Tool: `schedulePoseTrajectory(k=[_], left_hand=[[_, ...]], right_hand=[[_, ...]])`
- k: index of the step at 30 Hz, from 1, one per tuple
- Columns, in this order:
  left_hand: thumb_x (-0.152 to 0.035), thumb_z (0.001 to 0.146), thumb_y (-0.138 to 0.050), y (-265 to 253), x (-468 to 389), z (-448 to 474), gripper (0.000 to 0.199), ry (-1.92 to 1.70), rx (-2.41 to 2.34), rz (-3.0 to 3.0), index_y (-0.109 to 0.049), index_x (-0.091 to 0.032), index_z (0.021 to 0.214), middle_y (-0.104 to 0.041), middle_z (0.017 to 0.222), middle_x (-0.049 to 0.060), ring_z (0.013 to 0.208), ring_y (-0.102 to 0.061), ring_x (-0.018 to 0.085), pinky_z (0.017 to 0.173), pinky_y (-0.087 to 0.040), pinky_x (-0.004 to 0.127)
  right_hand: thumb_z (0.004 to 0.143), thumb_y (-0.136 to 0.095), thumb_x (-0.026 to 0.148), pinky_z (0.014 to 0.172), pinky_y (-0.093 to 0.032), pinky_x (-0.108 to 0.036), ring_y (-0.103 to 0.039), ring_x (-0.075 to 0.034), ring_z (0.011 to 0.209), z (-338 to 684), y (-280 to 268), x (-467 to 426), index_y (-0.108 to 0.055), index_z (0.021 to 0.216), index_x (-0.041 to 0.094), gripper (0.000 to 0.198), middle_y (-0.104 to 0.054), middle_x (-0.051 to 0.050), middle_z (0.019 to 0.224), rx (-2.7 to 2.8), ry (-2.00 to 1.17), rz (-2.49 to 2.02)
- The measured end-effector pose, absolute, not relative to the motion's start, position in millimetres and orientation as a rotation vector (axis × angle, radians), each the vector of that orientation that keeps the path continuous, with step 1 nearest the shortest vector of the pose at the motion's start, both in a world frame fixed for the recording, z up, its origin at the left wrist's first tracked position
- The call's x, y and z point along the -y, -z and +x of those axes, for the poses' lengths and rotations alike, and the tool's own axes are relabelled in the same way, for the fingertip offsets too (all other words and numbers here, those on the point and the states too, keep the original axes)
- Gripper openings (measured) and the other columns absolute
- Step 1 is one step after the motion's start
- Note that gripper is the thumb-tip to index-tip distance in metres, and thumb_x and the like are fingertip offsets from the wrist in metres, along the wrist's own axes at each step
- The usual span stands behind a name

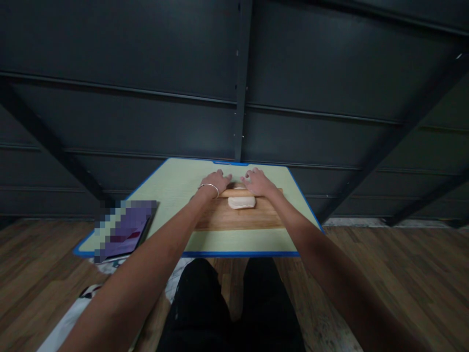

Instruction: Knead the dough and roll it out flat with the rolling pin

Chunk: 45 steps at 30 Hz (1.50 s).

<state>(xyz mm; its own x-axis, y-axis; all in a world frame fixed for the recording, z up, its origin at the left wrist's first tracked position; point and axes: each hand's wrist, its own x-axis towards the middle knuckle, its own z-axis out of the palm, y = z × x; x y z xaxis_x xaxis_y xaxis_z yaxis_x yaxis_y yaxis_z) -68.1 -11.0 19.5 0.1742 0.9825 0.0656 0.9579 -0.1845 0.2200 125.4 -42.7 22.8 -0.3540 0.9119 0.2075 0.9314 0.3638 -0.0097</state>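
Observation:
A wooden rolling pin [233, 193] lies across a flat piece of pale dough [242, 202] on a wooden board [220, 220]. My left hand [219, 180], with a thin bangle at the wrist, is over the pin's left part, its fingers curled forward. On the right part rests my right hand [258, 182], also with bent fingers. Dough shows on both the near and far side of the pin, between the hands. The palms hide much of the pin underneath.
A pale green tabletop with a blue rim [242, 253] carries the board. At its left edge lies a tablet-like device [128, 227], partly pixelated. Dark metal panels [176, 127] rise behind the table. My legs [198, 293] are below its near edge, above a wooden floor [403, 259].

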Motion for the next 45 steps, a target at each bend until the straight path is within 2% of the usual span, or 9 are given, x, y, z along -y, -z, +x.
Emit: schedulePoseTrajectory(k=[11,18,27,36,45], left_hand=[[-0.058,0.097,-0.038,-21,17,-69,0.06,-0.262,-1.928,2.308,-0.058,-0.015,0.134,-0.069,0.126,0.021,0.118,-0.064,0.034,0.099,-0.046,0.04],[-0.057,0.099,-0.031,-25,24,-69,0.063,-0.178,-1.925,2.302,-0.052,-0.016,0.141,-0.063,0.136,0.02,0.124,-0.061,0.034,0.103,-0.045,0.043],[-0.064,0.097,-0.028,-23,24,-68,0.068,-0.218,-1.979,2.221,-0.055,-0.014,0.134,-0.067,0.131,0.021,0.121,-0.064,0.033,0.099,-0.047,0.041],[-0.063,0.098,-0.027,-28,35,-68,0.068,-0.126,-1.966,2.3,-0.051,-0.015,0.14,-0.065,0.134,0.02,0.123,-0.062,0.034,0.102,-0.044,0.043],[-0.062,0.098,-0.028,-31,43,-67,0.066,-0.14,-1.972,2.333,-0.056,-0.017,0.136,-0.067,0.131,0.019,0.121,-0.063,0.034,0.101,-0.044,0.044]], right_hand=[[0.108,-0.039,0.04,0.105,-0.037,-0.042,-0.055,-0.029,0.12,123,-22,49,-0.065,0.12,0.011,0.041,-0.066,-0.019,0.121,2.383,0.166,-1.696],[0.109,-0.035,0.04,0.106,-0.036,-0.042,-0.053,-0.029,0.124,121,-30,58,-0.063,0.126,0.01,0.044,-0.064,-0.018,0.126,2.457,0.166,-1.738],[0.109,-0.033,0.041,0.107,-0.035,-0.042,-0.052,-0.029,0.124,121,-27,60,-0.063,0.124,0.007,0.047,-0.064,-0.02,0.124,2.447,0.204,-1.733],[0.109,-0.035,0.041,0.107,-0.033,-0.04,-0.051,-0.029,0.124,121,-25,64,-0.063,0.122,0.007,0.046,-0.064,-0.021,0.123,2.42,0.195,-1.715],[0.108,-0.034,0.04,0.105,-0.035,-0.041,-0.052,-0.03,0.12,119,-26,71,-0.065,0.119,0.006,0.048,-0.066,-0.021,0.121,2.427,0.265,-1.712]])
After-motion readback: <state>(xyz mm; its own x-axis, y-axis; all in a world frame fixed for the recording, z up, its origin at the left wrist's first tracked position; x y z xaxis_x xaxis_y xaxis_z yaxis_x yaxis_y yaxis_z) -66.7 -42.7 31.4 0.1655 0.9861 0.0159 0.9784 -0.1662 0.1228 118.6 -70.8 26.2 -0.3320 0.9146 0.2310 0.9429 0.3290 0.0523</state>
